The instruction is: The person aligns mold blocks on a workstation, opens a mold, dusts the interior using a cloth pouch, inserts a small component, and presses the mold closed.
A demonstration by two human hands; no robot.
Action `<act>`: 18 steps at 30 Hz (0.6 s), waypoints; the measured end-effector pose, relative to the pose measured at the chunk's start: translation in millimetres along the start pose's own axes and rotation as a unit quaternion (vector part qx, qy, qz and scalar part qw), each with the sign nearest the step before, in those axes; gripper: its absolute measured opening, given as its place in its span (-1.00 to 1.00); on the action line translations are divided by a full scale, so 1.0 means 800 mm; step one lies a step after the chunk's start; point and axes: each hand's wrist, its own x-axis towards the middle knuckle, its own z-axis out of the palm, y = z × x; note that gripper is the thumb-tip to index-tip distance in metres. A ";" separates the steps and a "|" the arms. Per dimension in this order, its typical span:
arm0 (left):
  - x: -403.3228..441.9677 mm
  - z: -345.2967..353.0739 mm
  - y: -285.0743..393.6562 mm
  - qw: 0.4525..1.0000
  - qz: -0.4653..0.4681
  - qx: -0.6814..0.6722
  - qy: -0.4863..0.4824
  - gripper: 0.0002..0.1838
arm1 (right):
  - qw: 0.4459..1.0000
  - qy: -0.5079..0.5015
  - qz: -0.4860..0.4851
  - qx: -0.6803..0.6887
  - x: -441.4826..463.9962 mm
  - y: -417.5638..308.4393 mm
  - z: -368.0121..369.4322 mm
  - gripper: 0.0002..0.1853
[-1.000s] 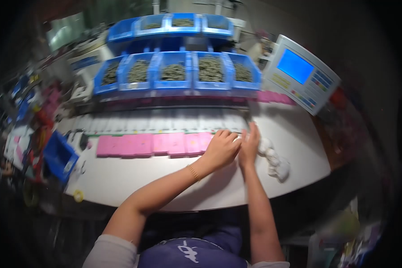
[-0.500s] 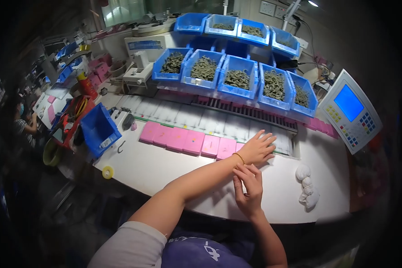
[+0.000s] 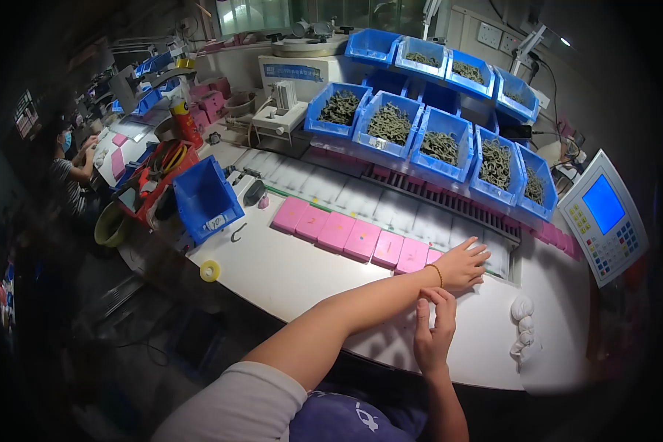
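My left hand (image 3: 464, 266) reaches across the bench with its fingers spread and nothing in them. A beaded bracelet (image 3: 435, 275) circles its wrist. Beneath and beside this hand lies the right end of a row of pink blocks (image 3: 337, 231); part of that end is hidden. Behind the blocks runs a strip of white plates (image 3: 350, 196). Close below the left wrist, my right hand (image 3: 436, 329) is raised with bent fingers and the thumb apart. It holds nothing that I can see, and its fingertips are at or very near the left wrist.
Blue bins (image 3: 442, 147) of small dark metal parts stand in tiers at the back. To the right are a keypad display (image 3: 604, 210) and a knotted white cloth bundle (image 3: 524, 324). Leftward are a blue bin (image 3: 206, 197), a hook (image 3: 238, 233), yellow tape (image 3: 209, 271) and another person (image 3: 77, 173).
The view has swung, so the bench sits further right and lower. My right fingers have slipped slightly down from the bracelet. The left hand stays spread by the blocks.
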 end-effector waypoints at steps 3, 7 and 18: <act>0.003 -0.001 0.001 1.000 0.000 0.009 -0.009 -0.67 | 1.000 -0.003 0.017 0.012 -0.007 -0.013 0.005 -0.81; 0.000 -0.013 0.005 0.999 -0.014 -0.001 -0.035 -0.68 | 0.998 -0.047 -0.011 0.039 -0.023 -0.054 0.004 -0.83; -0.094 -0.244 0.099 0.932 -0.211 -0.285 -0.077 -0.74 | 0.985 0.004 0.158 -0.067 -0.078 0.060 -0.098 -0.72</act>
